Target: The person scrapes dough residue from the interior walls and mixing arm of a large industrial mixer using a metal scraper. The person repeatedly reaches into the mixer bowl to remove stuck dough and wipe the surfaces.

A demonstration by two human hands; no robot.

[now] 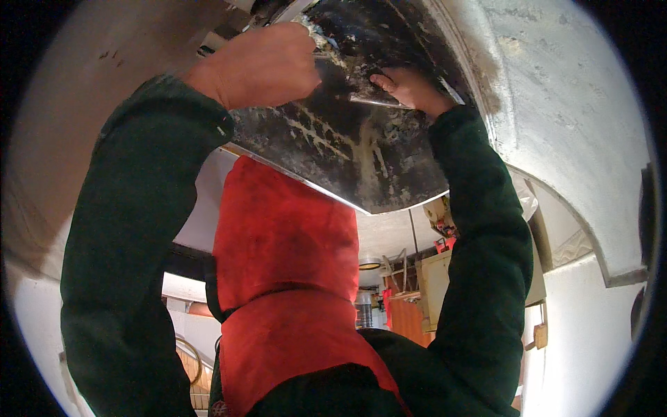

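A dark, stained panel (399,163) with pale scratches and smears fills the upper middle, bordered by a bright metal edge. Over its left part my left hand (260,66) is closed into a fist, back of the hand showing; whatever it grips is hidden. A pale, ragged patch of residue (321,38) lies beside its knuckles. At the panel's right side my right hand (415,90) has its fingers curled and thumb pointing left. Just under it runs a short, shiny straight strip (379,102); I cannot tell whether the hand holds it.
Red cloth (285,236) hangs over my front, between my dark green sleeves. A rough whitish wall (570,83) curves along the right. Beyond the panel are a beige cabinet (434,288), an orange-brown wooden piece (410,318) and assorted workshop items. A yellowish hoop (196,361) shows lower left.
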